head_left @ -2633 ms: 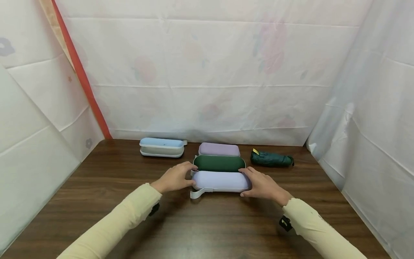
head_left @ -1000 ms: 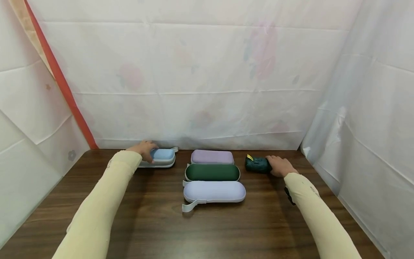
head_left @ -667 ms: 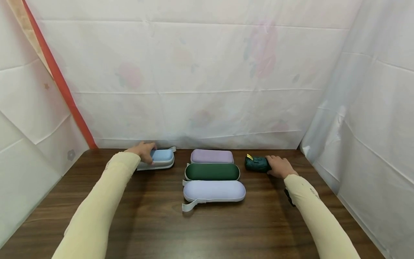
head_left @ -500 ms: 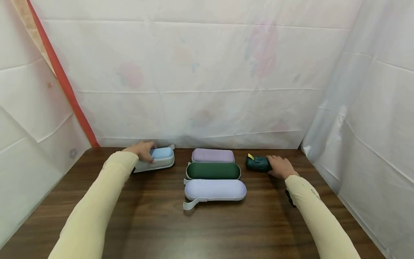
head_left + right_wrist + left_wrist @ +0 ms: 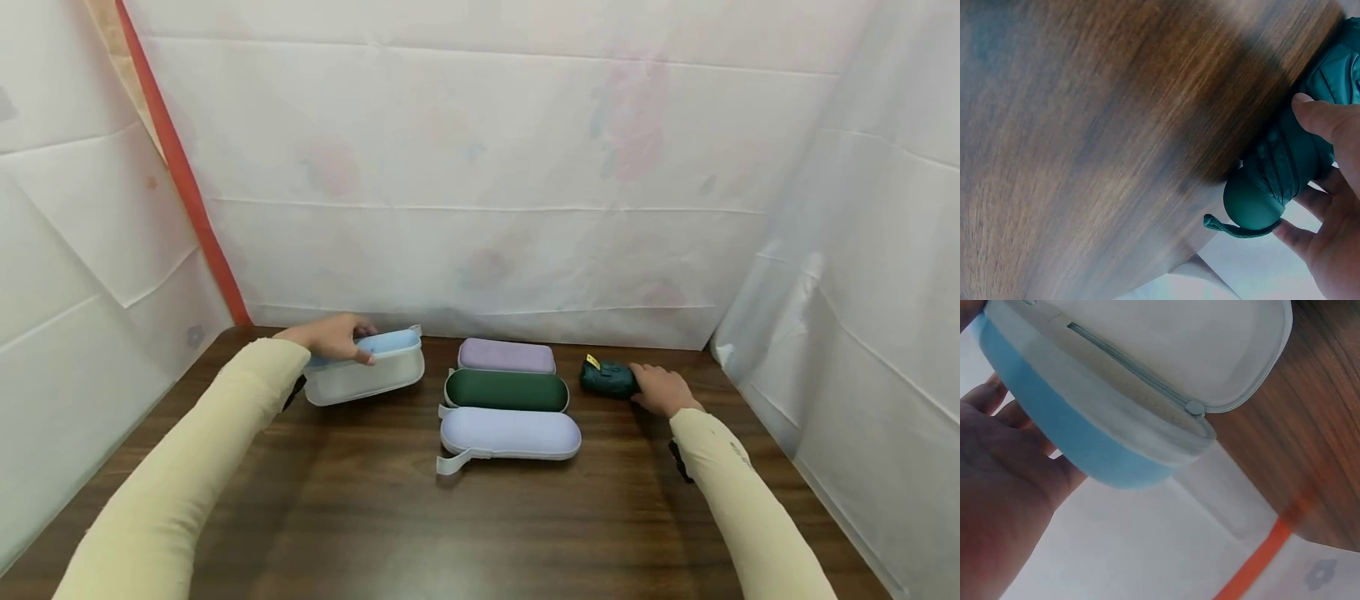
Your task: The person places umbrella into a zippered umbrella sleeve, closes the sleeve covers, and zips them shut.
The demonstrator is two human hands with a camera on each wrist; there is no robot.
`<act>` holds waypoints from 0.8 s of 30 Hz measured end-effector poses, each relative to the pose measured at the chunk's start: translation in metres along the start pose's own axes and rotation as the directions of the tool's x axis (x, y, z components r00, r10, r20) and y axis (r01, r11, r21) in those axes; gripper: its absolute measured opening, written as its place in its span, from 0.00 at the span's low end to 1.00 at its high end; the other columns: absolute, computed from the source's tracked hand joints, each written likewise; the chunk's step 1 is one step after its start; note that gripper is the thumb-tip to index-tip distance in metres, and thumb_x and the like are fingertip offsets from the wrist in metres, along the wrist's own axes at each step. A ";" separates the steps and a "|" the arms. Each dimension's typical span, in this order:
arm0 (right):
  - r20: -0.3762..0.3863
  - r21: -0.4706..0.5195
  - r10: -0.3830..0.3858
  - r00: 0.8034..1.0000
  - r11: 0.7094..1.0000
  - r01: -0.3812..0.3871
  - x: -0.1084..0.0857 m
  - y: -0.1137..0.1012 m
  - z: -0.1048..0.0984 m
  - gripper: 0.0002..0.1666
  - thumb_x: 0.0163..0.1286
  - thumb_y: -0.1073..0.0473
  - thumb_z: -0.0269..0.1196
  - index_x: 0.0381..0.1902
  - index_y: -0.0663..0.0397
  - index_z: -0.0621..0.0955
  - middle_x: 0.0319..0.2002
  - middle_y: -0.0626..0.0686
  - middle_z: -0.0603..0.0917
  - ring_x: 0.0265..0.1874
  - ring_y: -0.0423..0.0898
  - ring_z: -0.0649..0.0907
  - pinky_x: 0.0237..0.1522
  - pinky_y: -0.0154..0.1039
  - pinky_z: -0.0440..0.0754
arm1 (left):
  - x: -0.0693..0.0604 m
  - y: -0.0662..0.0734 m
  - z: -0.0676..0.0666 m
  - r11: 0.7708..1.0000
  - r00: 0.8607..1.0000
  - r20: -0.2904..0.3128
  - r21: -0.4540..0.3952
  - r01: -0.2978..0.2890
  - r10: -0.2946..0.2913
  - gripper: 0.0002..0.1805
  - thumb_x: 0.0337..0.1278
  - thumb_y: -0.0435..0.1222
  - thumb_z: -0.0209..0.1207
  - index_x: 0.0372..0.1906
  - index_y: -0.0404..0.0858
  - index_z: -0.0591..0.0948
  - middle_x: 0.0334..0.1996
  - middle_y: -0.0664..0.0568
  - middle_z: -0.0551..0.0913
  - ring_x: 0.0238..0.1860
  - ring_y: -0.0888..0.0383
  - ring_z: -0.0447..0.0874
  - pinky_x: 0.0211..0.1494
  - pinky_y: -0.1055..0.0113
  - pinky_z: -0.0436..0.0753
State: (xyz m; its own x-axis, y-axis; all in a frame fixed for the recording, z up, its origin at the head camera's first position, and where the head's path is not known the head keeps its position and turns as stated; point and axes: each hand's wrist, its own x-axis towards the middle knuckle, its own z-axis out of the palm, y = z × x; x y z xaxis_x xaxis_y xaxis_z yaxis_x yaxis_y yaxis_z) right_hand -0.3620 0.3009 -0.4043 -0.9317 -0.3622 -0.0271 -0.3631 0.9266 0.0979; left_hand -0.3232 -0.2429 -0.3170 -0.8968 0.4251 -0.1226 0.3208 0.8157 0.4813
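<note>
At the back left my left hand [image 5: 333, 337] grips the light blue lid of an unzipped hard zip case [image 5: 367, 379], thumb in front and fingers behind. The case tilts, its pale lower half facing me. In the left wrist view, its zip [image 5: 1135, 370] runs along the edge and the pale inside shows. To the right my right hand [image 5: 662, 390] holds the handle end of a folded dark green umbrella [image 5: 607, 379] with a yellow tag. The right wrist view shows its rounded handle [image 5: 1250, 203] and wrist cord, thumb and fingers on opposite sides.
Between my hands, three closed zip cases lie in a column: a mauve one [image 5: 506, 356] at the back, a dark green one [image 5: 507, 390], and a lavender one [image 5: 510, 433] with a loop [image 5: 453, 462] in front. White sheeting [image 5: 480, 167] walls the brown wooden table [image 5: 450, 533].
Both hands have left the lavender case; the left took hold of the blue case, the right the umbrella. The blue case has since tilted up and come nearer. The umbrella stays in place.
</note>
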 end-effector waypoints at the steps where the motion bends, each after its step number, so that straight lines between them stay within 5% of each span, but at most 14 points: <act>1: 0.001 0.000 0.000 1.000 1.000 0.000 0.000 0.001 0.000 0.33 0.65 0.58 0.65 0.62 0.72 0.68 0.55 0.70 0.74 0.53 0.66 0.75 0.49 0.59 0.73 | -0.001 0.004 -0.001 1.000 1.000 0.002 -0.003 -0.002 0.002 0.33 0.54 0.41 0.65 0.59 0.22 0.70 0.52 0.30 0.75 0.52 0.39 0.75 0.53 0.46 0.72; 13: 0.029 -0.001 0.000 1.000 1.000 0.001 0.001 0.010 -0.007 0.33 0.65 0.60 0.64 0.60 0.75 0.67 0.54 0.72 0.74 0.52 0.67 0.75 0.48 0.58 0.74 | -0.017 0.056 -0.003 0.994 0.993 0.047 -0.028 -0.108 0.109 0.35 0.58 0.46 0.61 0.64 0.27 0.68 0.56 0.36 0.75 0.56 0.43 0.73 0.57 0.47 0.71; 24: 0.043 0.007 0.017 0.999 1.000 -0.017 0.010 0.024 0.014 0.34 0.62 0.57 0.67 0.60 0.72 0.69 0.53 0.69 0.76 0.50 0.65 0.77 0.46 0.57 0.75 | -0.017 0.106 0.016 0.975 0.965 0.142 -0.059 -0.214 0.220 0.33 0.61 0.48 0.58 0.65 0.31 0.69 0.54 0.44 0.77 0.51 0.52 0.76 0.54 0.54 0.74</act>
State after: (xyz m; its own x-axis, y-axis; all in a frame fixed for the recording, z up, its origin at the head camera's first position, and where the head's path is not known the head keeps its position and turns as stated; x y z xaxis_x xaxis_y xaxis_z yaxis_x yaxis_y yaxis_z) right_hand -0.3800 0.3213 -0.4162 -0.9372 -0.3420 -0.0682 -0.3472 0.9333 0.0917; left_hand -0.2693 -0.1577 -0.2780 -0.7519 0.6452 -0.1355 0.4865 0.6817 0.5465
